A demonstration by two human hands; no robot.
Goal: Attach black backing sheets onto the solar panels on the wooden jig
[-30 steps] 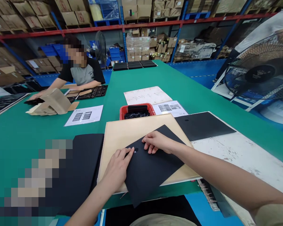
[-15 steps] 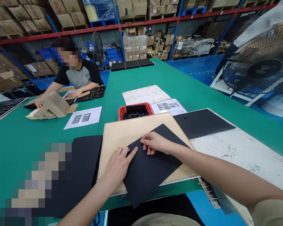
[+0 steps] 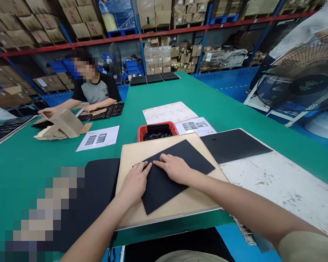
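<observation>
A thin black sheet [image 3: 177, 180] lies aslant on a pale tan board [image 3: 196, 203] in front of me. My left hand [image 3: 135, 180] is at the sheet's far left edge, fingers bent over it and thumb on top. Close beside it, my right hand [image 3: 176, 169] has its thumb against the same edge with the other fingers curled. Both hands appear closed on the sheet, their thumb tips nearly meeting. Whatever lies beneath the fingertips is hidden.
Behind the board stands a red basket [image 3: 140, 134] of small black pieces. Black material [image 3: 98, 182] lies left; a black sheet [image 3: 235, 145] rests on a white board [image 3: 281, 189] right. Printed papers [image 3: 98, 138] lie farther back. A co-worker [image 3: 95, 91] sits left; a large fan [image 3: 308, 83] stands right.
The black sheet's near corner has moved away from me, back over the tan board. My right hand has moved left and down onto the edge, beside my left hand.
</observation>
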